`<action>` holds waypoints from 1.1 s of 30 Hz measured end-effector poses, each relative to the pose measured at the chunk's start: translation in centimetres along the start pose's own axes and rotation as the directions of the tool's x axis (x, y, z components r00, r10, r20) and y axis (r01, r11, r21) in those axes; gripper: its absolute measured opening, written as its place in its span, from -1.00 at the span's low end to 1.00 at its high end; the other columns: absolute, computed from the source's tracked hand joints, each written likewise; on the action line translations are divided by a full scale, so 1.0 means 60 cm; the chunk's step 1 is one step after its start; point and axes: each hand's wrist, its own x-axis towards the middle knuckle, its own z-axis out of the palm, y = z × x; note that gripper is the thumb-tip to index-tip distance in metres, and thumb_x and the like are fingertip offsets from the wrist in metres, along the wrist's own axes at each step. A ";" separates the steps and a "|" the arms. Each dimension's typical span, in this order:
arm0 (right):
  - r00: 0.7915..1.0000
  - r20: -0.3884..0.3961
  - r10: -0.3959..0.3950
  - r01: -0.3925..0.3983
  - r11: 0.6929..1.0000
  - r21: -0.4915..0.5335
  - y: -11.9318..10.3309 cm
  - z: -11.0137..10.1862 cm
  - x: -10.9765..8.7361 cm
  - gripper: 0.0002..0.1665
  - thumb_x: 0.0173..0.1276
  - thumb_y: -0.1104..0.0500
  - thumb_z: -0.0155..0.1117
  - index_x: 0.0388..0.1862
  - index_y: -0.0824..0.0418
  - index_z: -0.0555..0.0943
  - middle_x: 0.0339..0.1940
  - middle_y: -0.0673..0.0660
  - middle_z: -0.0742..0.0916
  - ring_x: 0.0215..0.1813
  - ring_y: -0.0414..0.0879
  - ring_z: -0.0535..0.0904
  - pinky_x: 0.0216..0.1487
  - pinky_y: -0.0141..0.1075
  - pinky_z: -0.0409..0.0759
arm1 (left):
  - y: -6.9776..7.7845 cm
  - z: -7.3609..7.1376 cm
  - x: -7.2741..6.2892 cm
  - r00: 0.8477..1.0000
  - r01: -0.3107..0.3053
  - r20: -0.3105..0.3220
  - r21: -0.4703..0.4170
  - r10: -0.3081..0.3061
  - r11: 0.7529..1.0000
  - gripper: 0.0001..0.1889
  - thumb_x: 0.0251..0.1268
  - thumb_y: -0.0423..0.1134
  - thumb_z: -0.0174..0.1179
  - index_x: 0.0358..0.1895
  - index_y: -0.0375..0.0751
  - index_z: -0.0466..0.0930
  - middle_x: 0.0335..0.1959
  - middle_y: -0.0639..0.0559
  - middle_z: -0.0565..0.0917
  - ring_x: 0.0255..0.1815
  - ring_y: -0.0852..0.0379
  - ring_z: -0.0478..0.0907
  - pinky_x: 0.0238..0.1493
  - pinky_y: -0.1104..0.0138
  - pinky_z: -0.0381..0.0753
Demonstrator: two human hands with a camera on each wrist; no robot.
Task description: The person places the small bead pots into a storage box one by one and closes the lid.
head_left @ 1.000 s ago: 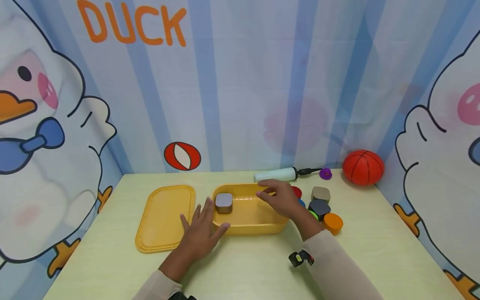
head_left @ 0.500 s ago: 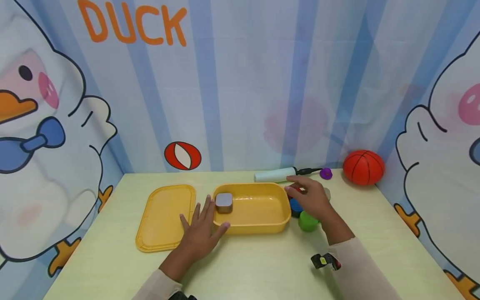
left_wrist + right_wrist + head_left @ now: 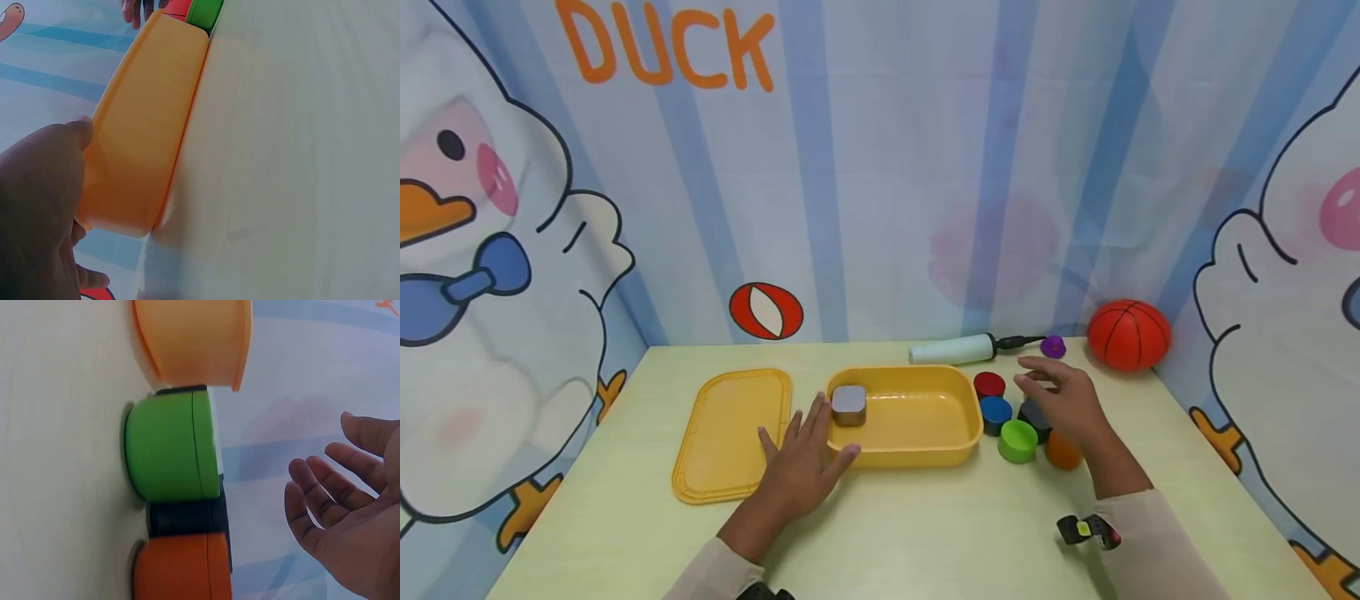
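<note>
My left hand (image 3: 797, 479) rests at the left end of a yellow plastic box (image 3: 917, 457), fingers straight, its thumb right at the rim in the left wrist view. Inside that end of the box sits a small block (image 3: 848, 405) with a grey top and brown sides. My right hand (image 3: 1066, 408) hovers over a group of small pieces right of the box, fingers loosely bent and holding nothing. The group has a red piece (image 3: 989, 384), a blue one (image 3: 996, 412), a green round one (image 3: 169, 447) with a seam, a dark one (image 3: 1032, 417) and an orange one (image 3: 181, 569). My hand partly hides the last two.
A flat yellow lid (image 3: 733, 433) lies left of the box. Along the back are a pale hand pump (image 3: 951, 349), a small purple piece (image 3: 1053, 347) and a red ball (image 3: 1128, 335). A duck-print curtain (image 3: 880, 167) hangs behind the table.
My right hand has moved right, from over the box to over the coloured pieces, uncovering the red, blue and green ones. The left hand and the box have stayed put.
</note>
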 end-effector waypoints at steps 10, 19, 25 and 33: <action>0.999 -0.015 0.037 -0.038 0.998 -0.044 0.043 -0.028 0.003 -0.35 0.73 -0.10 0.22 0.60 0.23 0.53 0.53 0.38 0.61 0.54 0.31 0.48 0.50 0.13 0.56 | 0.002 -0.003 0.001 1.000 0.001 0.000 0.000 -0.001 1.000 -0.01 0.66 0.45 -0.08 0.84 -0.13 -0.09 0.88 -0.01 -0.09 0.83 -0.45 -0.03 0.54 -0.68 -0.47; 0.997 -0.036 0.072 -0.075 0.993 -0.092 0.095 -0.055 0.011 -0.32 0.73 -0.07 0.24 0.60 0.32 0.49 0.58 0.47 0.53 0.55 0.44 0.45 0.52 0.35 0.51 | -0.001 0.000 0.002 1.000 0.007 0.005 -0.012 -0.007 1.000 -0.02 0.67 0.41 -0.05 0.84 -0.12 -0.10 0.88 0.00 -0.09 0.83 -0.46 -0.03 0.53 -0.68 -0.49; 0.995 -0.005 0.095 -0.095 0.991 -0.099 0.133 -0.066 0.020 -0.31 0.73 -0.02 0.24 0.64 0.33 0.43 0.59 0.52 0.50 0.57 0.48 0.43 0.56 0.42 0.40 | -0.001 0.001 0.001 1.000 0.005 0.002 -0.011 -0.005 1.000 0.00 0.65 0.46 -0.08 0.84 -0.11 -0.10 0.88 0.01 -0.09 0.82 -0.46 -0.02 0.53 -0.69 -0.48; 0.992 0.085 0.092 -0.084 0.991 -0.100 0.156 -0.071 0.024 -0.31 0.74 0.08 0.22 0.69 0.33 0.36 0.62 0.54 0.47 0.68 0.54 0.28 0.63 0.50 0.19 | 0.000 0.000 0.001 1.000 0.007 0.006 -0.004 -0.007 1.000 -0.01 0.66 0.45 -0.08 0.84 -0.11 -0.11 0.88 0.00 -0.09 0.82 -0.47 -0.01 0.53 -0.69 -0.47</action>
